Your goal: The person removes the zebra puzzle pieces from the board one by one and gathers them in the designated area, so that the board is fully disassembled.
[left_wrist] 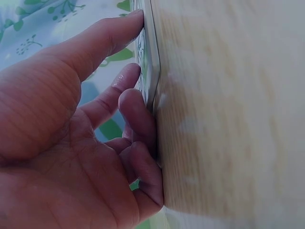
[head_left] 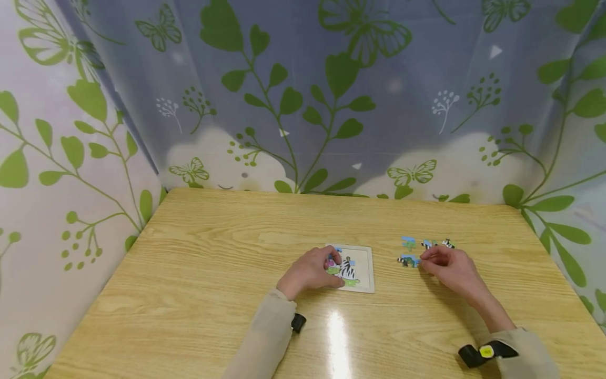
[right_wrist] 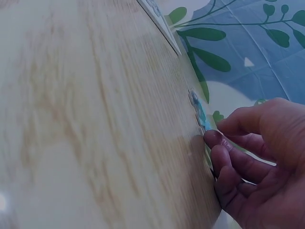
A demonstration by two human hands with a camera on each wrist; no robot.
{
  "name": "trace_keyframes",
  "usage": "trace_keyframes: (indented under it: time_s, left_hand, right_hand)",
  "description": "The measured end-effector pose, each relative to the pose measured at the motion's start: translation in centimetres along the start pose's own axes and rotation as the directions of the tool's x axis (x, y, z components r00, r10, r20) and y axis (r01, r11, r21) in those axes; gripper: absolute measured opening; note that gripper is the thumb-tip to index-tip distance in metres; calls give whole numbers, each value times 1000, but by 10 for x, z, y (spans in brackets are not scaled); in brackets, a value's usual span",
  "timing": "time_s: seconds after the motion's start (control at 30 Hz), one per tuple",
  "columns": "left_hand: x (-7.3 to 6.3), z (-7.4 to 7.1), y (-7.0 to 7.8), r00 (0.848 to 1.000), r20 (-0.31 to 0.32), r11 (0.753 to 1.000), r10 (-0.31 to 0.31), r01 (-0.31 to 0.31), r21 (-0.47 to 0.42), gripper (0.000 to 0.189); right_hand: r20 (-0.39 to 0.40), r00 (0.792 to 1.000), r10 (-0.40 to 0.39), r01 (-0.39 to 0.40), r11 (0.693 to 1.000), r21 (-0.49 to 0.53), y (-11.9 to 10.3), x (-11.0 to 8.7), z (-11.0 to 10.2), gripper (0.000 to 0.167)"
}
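Note:
A square puzzle board [head_left: 364, 271] with a pale frame lies on the table, partly filled with zebra-patterned pieces [head_left: 347, 269]. My left hand [head_left: 312, 269] arches over its left side. In the left wrist view the thumb and a fingertip touch the board [left_wrist: 151, 62], while the other fingers curl down against the table. To the right, my right hand [head_left: 452, 268] has its thumb and fingertips at the right end of a blue and dark puzzle piece [head_left: 408, 261]. The right wrist view shows these fingertips pinching the end of the piece [right_wrist: 200, 112], which lies low at the table.
Behind that piece lie more loose pieces: a blue and green one [head_left: 408, 242], a striped one [head_left: 428, 244] and a black and white one [head_left: 447, 243]. The wooden table [head_left: 213, 226] meets a leaf-patterned curtain [head_left: 303, 105] at its back edge.

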State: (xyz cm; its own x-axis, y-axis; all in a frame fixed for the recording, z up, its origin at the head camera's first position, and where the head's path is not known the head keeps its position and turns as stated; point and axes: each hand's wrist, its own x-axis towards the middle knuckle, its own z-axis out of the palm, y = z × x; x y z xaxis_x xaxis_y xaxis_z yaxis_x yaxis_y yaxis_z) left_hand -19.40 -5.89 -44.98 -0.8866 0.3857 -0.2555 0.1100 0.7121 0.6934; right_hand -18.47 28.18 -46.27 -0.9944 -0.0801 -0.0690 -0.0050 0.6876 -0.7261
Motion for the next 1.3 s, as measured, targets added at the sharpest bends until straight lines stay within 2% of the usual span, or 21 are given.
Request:
trace_keyframes:
  time_s: [0.27, 0.5, 0.77, 0.97, 1.3]
  left_hand:
    - [2, 0, -2, 1000, 6, 1000, 19, -19, -11, 37]
    - [1, -3, -3, 1000, 26, 999, 15, -14, -46, 36]
    - [1, -6, -1, 999, 37, 1000, -6, 7, -29, 36]
    - [2, -5, 0, 999, 33, 1000, -13, 14, -20, 37]
    - [3, -4, -1, 999, 27, 999, -32, 32, 4, 39]
  right_hand:
    - [-21, 999, -40, 39, 999, -16, 2, -2, -1, 21]
    - [-23, 989, -144, 142, 988, -58, -14, -4, 5, 16]
    - [13, 974, -226, 227, 973, -51, -37, -1, 27, 11]
    - [52, 965, -256, 258, 966, -30, -53, 4, 45, 12]
    - [119, 935, -335, 335, 942, 21, -71, 14, 70, 13]
